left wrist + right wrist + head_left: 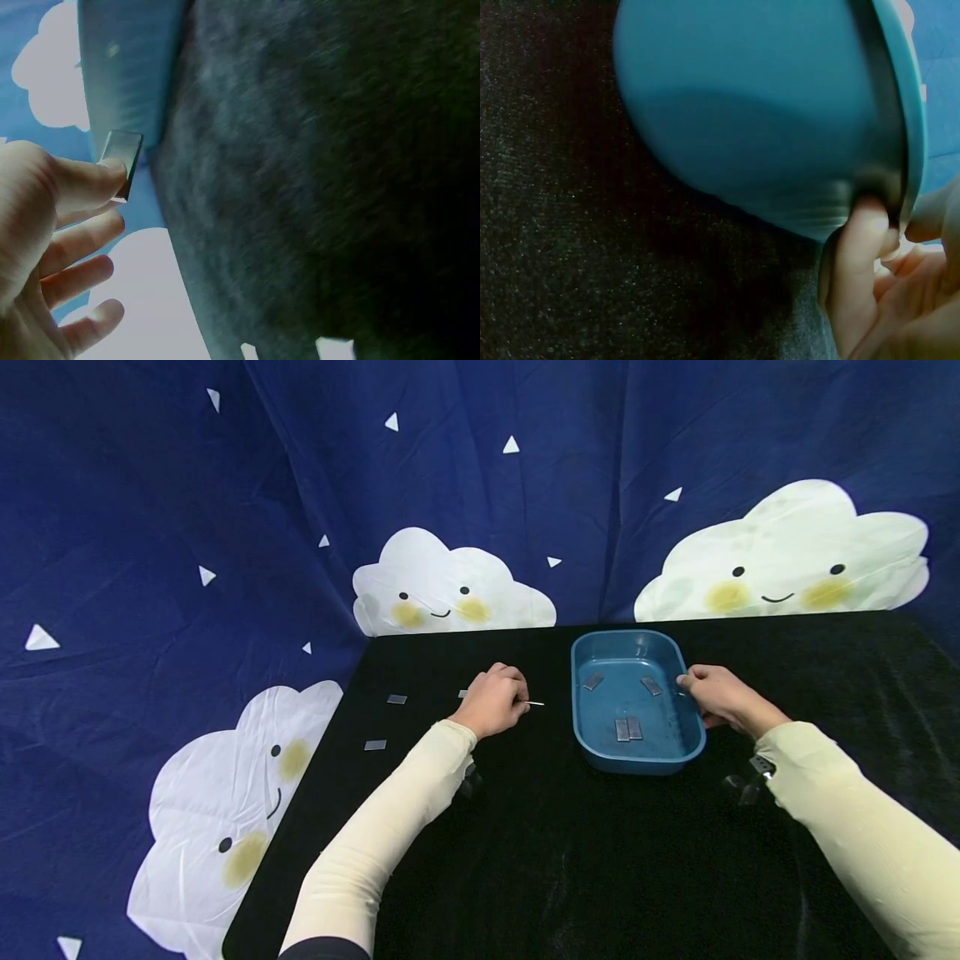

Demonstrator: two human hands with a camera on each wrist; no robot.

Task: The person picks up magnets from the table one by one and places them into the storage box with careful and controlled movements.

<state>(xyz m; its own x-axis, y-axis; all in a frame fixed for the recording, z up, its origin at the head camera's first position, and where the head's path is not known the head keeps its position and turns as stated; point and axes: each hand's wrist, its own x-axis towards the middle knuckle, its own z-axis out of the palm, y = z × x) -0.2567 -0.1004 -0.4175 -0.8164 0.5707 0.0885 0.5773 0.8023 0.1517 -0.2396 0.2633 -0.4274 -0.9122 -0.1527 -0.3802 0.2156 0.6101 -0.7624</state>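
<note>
My left hand [495,699] pinches a small flat rectangular plate [124,154], grey and shiny, between thumb and forefinger. It hovers over the black cloth, left of a blue plastic basin [637,763]. In the left wrist view the other fingers spread loosely below the pinch. My right hand [723,695] grips the basin's right rim, thumb on top and fingers beneath the lip; the right wrist view shows the basin's outer wall [742,142] close up. Several similar grey plates lie inside the basin, including a side-by-side pair [622,730] near its front.
Two more grey plates, a farther one [397,699] and a nearer one [375,745], lie at the left of the black-covered table [570,860]. Another plate [462,693] shows partly behind my left hand. A blue curtain [465,468] with white clouds hangs behind.
</note>
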